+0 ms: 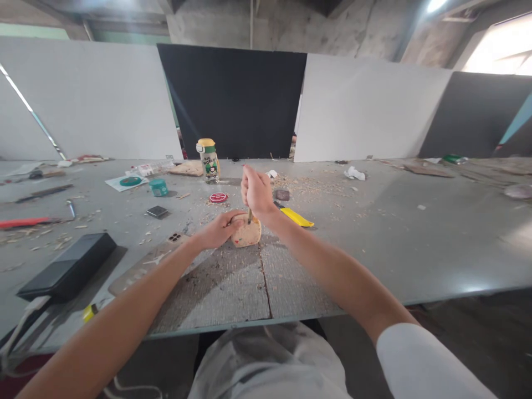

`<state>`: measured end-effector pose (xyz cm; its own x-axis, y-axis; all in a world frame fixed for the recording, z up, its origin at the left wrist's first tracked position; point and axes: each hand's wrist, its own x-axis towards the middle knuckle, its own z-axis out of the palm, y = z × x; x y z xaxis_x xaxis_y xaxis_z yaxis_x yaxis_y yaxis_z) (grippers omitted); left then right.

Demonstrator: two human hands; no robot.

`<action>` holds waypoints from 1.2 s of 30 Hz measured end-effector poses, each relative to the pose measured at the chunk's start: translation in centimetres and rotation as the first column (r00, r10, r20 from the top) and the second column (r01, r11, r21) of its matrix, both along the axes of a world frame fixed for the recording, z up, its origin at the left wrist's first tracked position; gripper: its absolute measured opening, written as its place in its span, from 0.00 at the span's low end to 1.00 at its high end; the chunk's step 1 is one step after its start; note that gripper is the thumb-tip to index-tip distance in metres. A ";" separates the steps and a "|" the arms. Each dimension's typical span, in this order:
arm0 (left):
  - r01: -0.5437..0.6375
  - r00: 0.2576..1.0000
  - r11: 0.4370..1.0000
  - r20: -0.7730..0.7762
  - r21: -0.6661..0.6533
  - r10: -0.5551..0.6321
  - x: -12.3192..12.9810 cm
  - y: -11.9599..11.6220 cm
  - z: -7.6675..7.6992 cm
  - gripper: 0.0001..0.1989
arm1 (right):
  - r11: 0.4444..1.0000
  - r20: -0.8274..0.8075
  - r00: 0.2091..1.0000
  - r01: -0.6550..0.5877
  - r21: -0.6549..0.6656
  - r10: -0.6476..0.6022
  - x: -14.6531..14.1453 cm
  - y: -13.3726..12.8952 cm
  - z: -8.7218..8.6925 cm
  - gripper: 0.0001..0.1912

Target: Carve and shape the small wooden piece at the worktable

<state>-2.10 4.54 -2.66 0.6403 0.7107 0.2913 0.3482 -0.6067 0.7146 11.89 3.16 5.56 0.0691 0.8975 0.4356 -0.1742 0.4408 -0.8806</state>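
Two hands busy; left hand [219, 228] steadies wood piece [248, 233]; right hand [256, 193] fisted round tool [250, 215]

Grey workbench [415, 244]: bottle [209, 160], phone [157, 211], shavings [307, 185].

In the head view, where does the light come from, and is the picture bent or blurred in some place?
Head view: strong glare from the window at upper right; shadows of the arms fall leftward on the table; wide-angle bending curves the table edge and panels; the right hand and the wooden piece are reasonably sharp, the corners softer.
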 end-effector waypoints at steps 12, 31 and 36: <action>-0.011 1.000 0.999 -0.029 -0.030 0.010 -0.1 0.2 -0.2 0.20 | 0.999 0.035 0.998 0.044 0.015 -0.045 0.0 -0.1 0.0 0.24; -0.011 0.998 0.998 -0.054 0.067 0.014 0.1 -0.2 0.2 0.17 | 0.998 0.031 0.998 0.060 0.031 -0.061 0.0 -0.1 0.4 0.24; -0.023 0.999 0.999 -0.035 0.031 0.024 0.0 0.0 -0.2 0.18 | 0.998 0.042 0.998 0.051 0.025 -0.052 0.0 -0.1 -0.1 0.24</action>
